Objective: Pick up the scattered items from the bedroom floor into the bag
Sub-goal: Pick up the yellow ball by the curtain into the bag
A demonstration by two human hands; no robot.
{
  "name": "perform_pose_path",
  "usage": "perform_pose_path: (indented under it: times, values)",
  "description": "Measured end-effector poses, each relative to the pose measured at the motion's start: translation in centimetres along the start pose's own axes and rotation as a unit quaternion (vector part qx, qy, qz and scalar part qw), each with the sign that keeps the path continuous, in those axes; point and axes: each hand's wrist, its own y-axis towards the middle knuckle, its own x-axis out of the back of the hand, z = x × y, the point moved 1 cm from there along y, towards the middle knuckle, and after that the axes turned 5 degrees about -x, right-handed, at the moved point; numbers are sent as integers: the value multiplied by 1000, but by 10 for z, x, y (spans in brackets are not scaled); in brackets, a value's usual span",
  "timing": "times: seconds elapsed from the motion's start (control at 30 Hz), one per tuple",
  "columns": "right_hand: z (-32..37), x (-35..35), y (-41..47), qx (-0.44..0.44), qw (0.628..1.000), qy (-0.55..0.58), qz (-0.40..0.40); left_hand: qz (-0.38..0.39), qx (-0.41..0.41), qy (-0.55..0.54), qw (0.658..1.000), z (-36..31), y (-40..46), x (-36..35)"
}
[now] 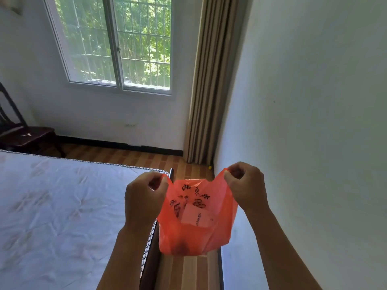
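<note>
An orange plastic bag (222,225) with black printed characters hangs in front of me above the narrow floor strip between bed and wall. My left hand (144,199) pinches its left handle and my right hand (247,185) pinches its right handle, holding the mouth apart. Inside the bag lies a white box (196,216) with grey lettering, and a dark shape shows through the plastic near the bottom. A small yellow item (210,167) lies on the floor by the foot of the curtain.
A bare white mattress (58,206) on a dark bed frame fills the left. The white wall (314,122) is close on the right. A beige curtain (211,80) hangs in the corner, beside a barred window. A dark wooden chair (25,137) stands far left. Brown wood-pattern floor (129,158) runs beyond the bed.
</note>
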Motion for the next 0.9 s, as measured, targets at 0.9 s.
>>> perform_pose_path:
  times: [0.9]
  values:
    - [-67, -57, 160, -113, 991, -19, -72, 148, -22, -88, 985, 63, 166, -174]
